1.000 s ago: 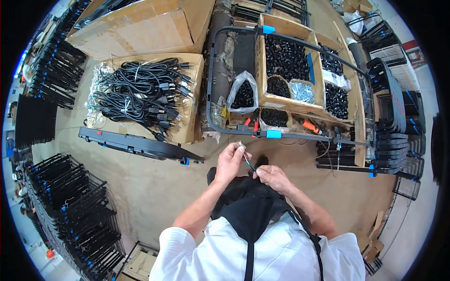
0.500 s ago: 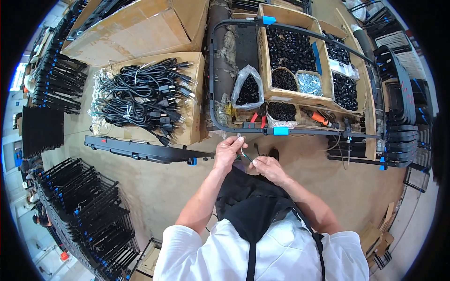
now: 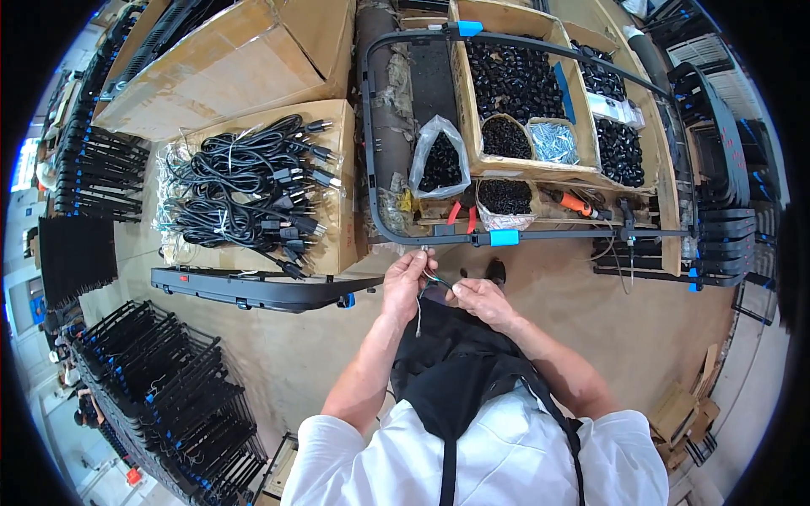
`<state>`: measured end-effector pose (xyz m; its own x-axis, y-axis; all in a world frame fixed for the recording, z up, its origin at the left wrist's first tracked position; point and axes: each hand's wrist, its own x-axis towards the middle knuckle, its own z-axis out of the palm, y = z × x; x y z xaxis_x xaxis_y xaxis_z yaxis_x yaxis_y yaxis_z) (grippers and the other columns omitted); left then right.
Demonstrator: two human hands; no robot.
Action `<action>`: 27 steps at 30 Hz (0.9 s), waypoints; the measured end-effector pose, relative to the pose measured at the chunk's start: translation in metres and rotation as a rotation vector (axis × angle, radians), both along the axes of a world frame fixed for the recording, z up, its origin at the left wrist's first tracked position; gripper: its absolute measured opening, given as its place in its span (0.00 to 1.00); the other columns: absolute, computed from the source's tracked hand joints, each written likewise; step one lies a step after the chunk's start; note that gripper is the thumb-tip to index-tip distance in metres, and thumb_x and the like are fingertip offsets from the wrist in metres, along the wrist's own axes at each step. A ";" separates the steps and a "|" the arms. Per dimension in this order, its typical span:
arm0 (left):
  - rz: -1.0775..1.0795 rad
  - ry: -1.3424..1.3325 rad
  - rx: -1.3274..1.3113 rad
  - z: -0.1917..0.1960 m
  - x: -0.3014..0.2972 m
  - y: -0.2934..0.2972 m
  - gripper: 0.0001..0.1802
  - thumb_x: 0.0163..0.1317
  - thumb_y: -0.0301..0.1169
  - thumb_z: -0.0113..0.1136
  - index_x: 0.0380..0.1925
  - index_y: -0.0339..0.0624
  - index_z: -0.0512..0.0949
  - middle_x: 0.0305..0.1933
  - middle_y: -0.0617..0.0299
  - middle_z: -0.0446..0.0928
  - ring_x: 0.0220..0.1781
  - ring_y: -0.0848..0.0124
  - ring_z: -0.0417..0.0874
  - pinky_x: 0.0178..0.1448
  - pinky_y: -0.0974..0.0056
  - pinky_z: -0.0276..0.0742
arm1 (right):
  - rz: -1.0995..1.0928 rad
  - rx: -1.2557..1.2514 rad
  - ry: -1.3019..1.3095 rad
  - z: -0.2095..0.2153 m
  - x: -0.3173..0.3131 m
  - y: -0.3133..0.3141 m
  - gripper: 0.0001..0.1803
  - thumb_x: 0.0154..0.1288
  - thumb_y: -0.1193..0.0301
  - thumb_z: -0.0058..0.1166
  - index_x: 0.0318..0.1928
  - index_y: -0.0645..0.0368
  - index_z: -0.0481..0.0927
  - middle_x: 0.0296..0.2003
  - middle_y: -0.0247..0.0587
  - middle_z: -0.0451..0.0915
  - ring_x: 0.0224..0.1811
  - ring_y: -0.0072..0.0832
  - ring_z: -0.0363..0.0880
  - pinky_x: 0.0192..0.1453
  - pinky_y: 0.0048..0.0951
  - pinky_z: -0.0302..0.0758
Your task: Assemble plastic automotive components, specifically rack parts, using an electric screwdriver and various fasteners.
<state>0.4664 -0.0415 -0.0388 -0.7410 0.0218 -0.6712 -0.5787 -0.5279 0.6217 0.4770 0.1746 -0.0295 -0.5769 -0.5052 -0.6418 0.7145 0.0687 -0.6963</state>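
Left hand (image 3: 407, 282) and right hand (image 3: 477, 297) both pinch thin green-and-white wires (image 3: 432, 278), fingers clamped together, just below curved black metal frame (image 3: 439, 240)

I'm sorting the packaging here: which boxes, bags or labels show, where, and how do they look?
Closed cardboard box: upper left, large, brown.
Open carton: below it, brown, filled with black power cords.
Clear plastic bag: centre top, holds small black parts.
Clear bag of screws: inside the compartmented box, silvery.
Blue clip: on the black frame, plain rectangle.
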 end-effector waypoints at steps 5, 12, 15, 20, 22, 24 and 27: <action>0.057 0.004 -0.098 0.001 -0.004 0.018 0.13 0.79 0.37 0.61 0.49 0.40 0.85 0.38 0.66 0.87 0.34 0.82 0.77 0.38 0.73 0.71 | -0.040 -0.016 -0.069 0.002 -0.001 0.000 0.18 0.83 0.57 0.52 0.45 0.58 0.83 0.23 0.16 0.63 0.24 0.11 0.56 0.28 0.20 0.54; 0.062 -0.008 -0.117 0.012 -0.005 0.017 0.14 0.80 0.37 0.59 0.46 0.37 0.86 0.39 0.61 0.89 0.34 0.79 0.81 0.40 0.71 0.75 | -0.036 -0.060 -0.097 0.004 -0.003 -0.010 0.17 0.84 0.58 0.50 0.45 0.58 0.83 0.23 0.17 0.62 0.24 0.11 0.56 0.28 0.20 0.55; 0.027 0.027 -0.167 0.009 -0.006 0.014 0.16 0.81 0.38 0.57 0.49 0.37 0.86 0.40 0.61 0.90 0.37 0.79 0.81 0.42 0.71 0.73 | -0.083 -0.114 -0.122 0.006 -0.004 -0.015 0.17 0.85 0.59 0.49 0.45 0.59 0.82 0.24 0.19 0.63 0.25 0.12 0.57 0.29 0.20 0.56; -0.082 0.009 -0.240 0.011 -0.011 0.011 0.21 0.82 0.42 0.54 0.55 0.34 0.84 0.48 0.58 0.90 0.47 0.75 0.84 0.53 0.66 0.75 | -0.090 -0.149 -0.044 0.003 -0.007 -0.025 0.17 0.86 0.59 0.48 0.48 0.61 0.81 0.26 0.23 0.67 0.28 0.15 0.62 0.33 0.22 0.63; -0.194 0.123 -0.446 0.001 0.002 0.004 0.25 0.83 0.44 0.52 0.64 0.33 0.78 0.63 0.52 0.83 0.63 0.67 0.81 0.68 0.58 0.73 | -0.131 -0.188 -0.044 0.002 -0.014 -0.033 0.17 0.86 0.60 0.48 0.49 0.60 0.80 0.27 0.24 0.68 0.29 0.17 0.63 0.34 0.23 0.64; -0.033 0.145 -0.503 -0.022 0.031 0.004 0.27 0.82 0.44 0.53 0.68 0.33 0.74 0.67 0.50 0.78 0.68 0.64 0.77 0.72 0.57 0.70 | -0.169 -0.251 -0.063 -0.003 -0.023 -0.043 0.15 0.86 0.61 0.47 0.51 0.59 0.79 0.31 0.27 0.73 0.32 0.20 0.69 0.40 0.27 0.69; 0.082 0.109 -0.469 -0.033 0.071 -0.003 0.32 0.82 0.43 0.52 0.76 0.35 0.63 0.77 0.47 0.67 0.80 0.59 0.65 0.82 0.54 0.60 | -0.177 -0.218 -0.162 0.009 -0.038 -0.057 0.14 0.86 0.63 0.47 0.52 0.60 0.79 0.34 0.30 0.76 0.34 0.22 0.74 0.43 0.27 0.73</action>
